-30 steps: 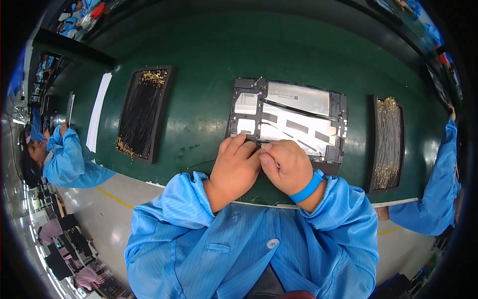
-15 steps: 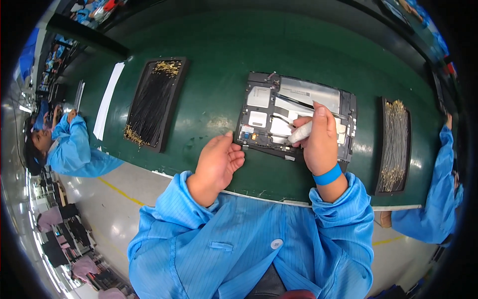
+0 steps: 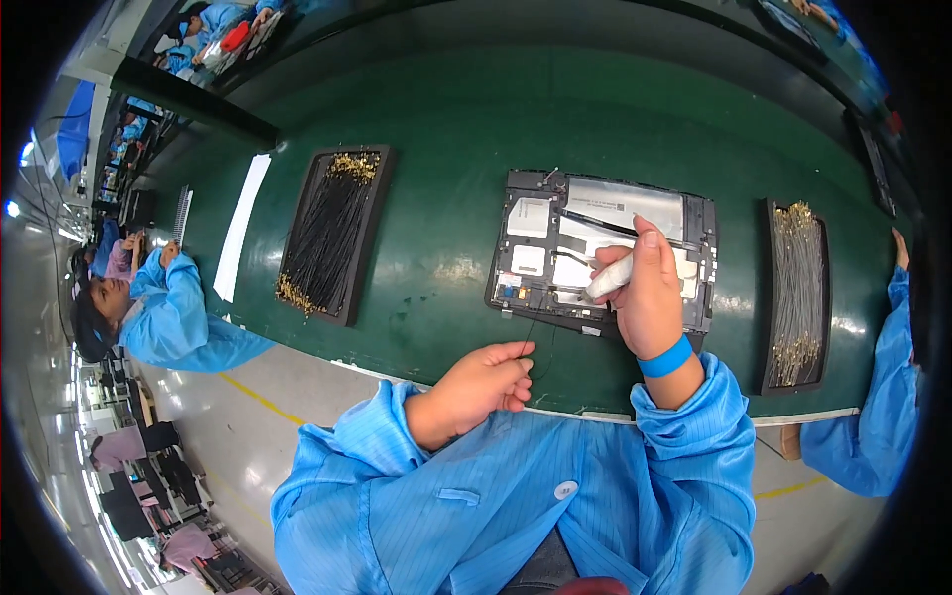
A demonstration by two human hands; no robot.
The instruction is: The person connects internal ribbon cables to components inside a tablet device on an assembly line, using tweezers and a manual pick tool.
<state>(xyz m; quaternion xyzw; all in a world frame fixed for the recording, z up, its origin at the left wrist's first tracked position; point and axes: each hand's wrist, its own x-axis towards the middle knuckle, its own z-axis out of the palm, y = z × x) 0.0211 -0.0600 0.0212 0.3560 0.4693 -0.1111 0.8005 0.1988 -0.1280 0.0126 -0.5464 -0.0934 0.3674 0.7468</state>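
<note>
An opened tablet [image 3: 528, 217] lies on the green table in front of me, its silver plates, black flex cables and small circuit parts exposed. My right hand [image 3: 650, 293] is closed around a white-wrapped tool [image 3: 610, 279], whose dark tip points down at the tablet's lower inner edge. What the tip touches is too small to tell. My left hand [image 3: 486, 385] is pinched near the table's front edge, below the tablet. A thin black cable [image 3: 527, 340] runs from its fingertips up towards the tool tip. Part of the tablet is hidden behind my right hand.
On the left, a black tray [image 3: 354, 288] holds many black cables with gold ends. Another black tray [image 3: 768, 337] on the right holds grey cables. A white strip [image 3: 241, 230] lies farther left. Co-workers in blue sit at left [image 3: 174, 312] and right [image 3: 873, 436].
My left hand has moved from the tablet's lower left corner down and right towards the table edge, with the thin cable now showing at its fingers. My right hand stays over the tablet.
</note>
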